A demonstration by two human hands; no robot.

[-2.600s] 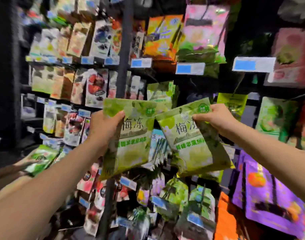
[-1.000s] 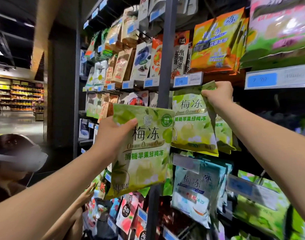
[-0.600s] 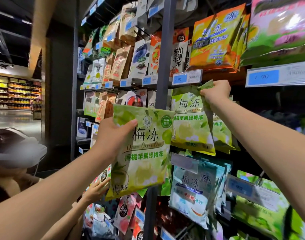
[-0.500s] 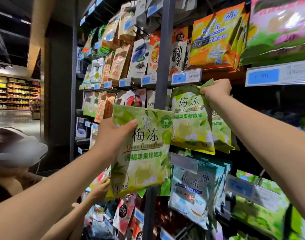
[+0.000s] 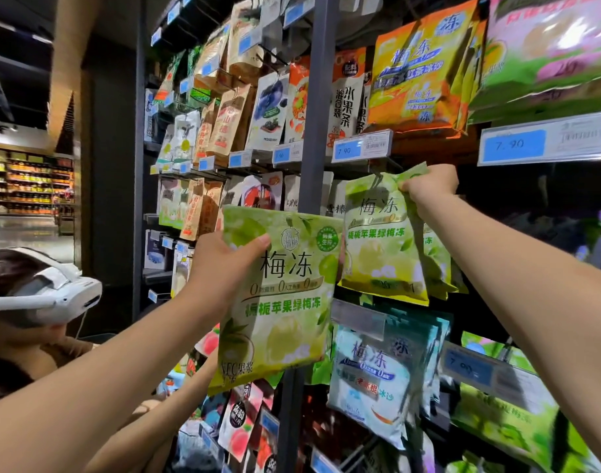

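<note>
1. Supermarket snack rack (image 5: 312, 97): right hand (image 5: 428, 184) pinches the hanging pouch (image 5: 380, 247) by its top corner, far right.
2. Left hand (image 5: 224, 264) grips the spare pouch (image 5: 282, 302), near left.
3. Best to seat the hanging pouch fully before letting go.

Both arms reach up and forward, forearms bare. Left hand (image 5: 224, 264) pinches the near pack (image 5: 282, 302) at its top corner, thumb in front. Right hand (image 5: 428, 182) is higher, fisted round the far pack's (image 5: 377, 240) top edge.

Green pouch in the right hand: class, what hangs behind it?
Behind the green pouch, gripped at its top by the right hand, edges of matching green pouches show. Their fronts and number are covered.
</note>
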